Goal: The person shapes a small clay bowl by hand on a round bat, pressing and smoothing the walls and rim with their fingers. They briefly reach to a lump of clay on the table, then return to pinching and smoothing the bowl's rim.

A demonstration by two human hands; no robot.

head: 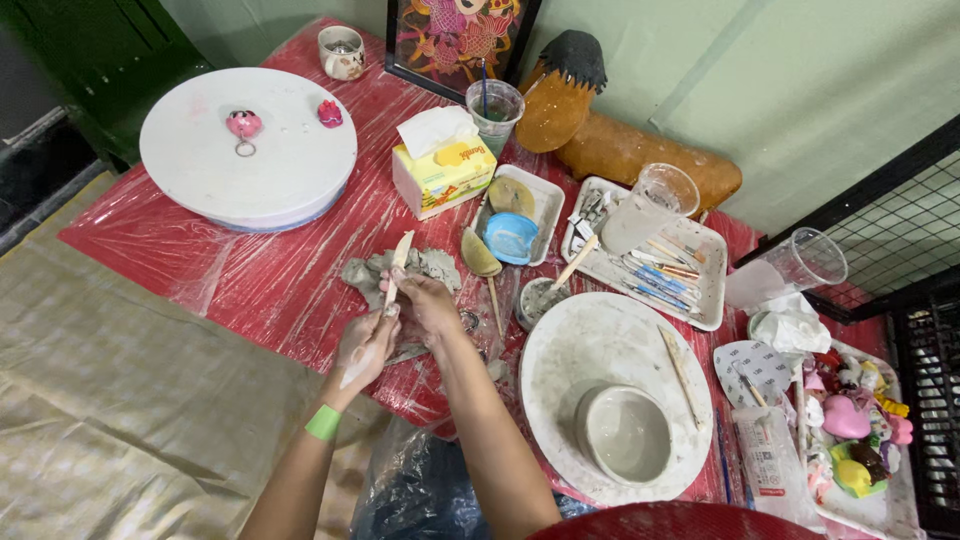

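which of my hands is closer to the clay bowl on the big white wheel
Right. Your right hand is up and to the left of the clay bowl, by the grey clay lump. Your left hand, holding a clay-smeared wooden tool, sits farther left still.

At the near edge of the red plastic-covered table (pixel 270 270), the left hand (pixel 364 348), smeared with pale clay and wearing a green wristband (pixel 323 423), grips the handle end of a flat wooden tool (pixel 396 268). The right hand (pixel 425 303) closes over the same tool just beside it, above a lump of grey clay (pixel 432 266). Toward the near right corner sits a round white wheel (pixel 570 350) carrying a small clay bowl (pixel 627 432). Toward the far left corner lies a white round board (pixel 200 170) with two pink figurines. A tissue box (pixel 440 175) stands mid-table, with trays of tools (pixel 700 290) to its right.
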